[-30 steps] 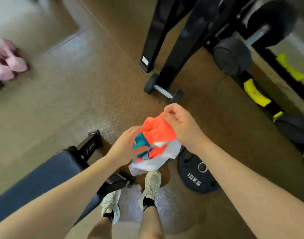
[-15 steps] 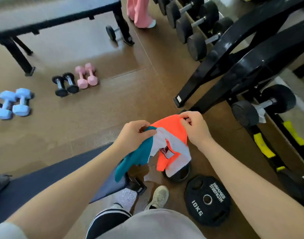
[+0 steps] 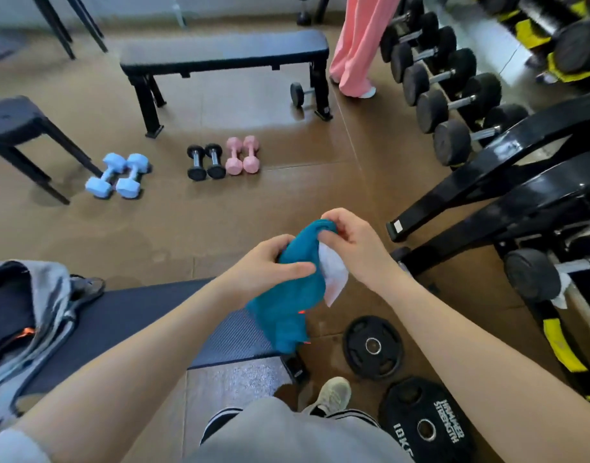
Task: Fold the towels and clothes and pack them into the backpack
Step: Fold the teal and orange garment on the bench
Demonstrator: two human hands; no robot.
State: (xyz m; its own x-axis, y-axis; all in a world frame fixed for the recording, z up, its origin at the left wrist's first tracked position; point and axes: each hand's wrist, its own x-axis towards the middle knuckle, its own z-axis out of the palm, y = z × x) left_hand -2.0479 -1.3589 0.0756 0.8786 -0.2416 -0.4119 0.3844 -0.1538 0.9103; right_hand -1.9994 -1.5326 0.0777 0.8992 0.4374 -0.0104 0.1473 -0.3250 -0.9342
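Both hands hold a teal garment (image 3: 287, 295) in the air above the near end of a dark padded table (image 3: 126, 315). Left hand (image 3: 270, 262): grip closed round the upper fold, thumb pressed across the cloth. Right hand (image 3: 350, 242): grip pinching the top edge, where a white panel (image 3: 333, 272) shows. The lower part hangs loose; orange specks at the hem. Grey backpack (image 3: 36, 315) lies open on the table's left. Weight plates (image 3: 374, 345) on the floor.
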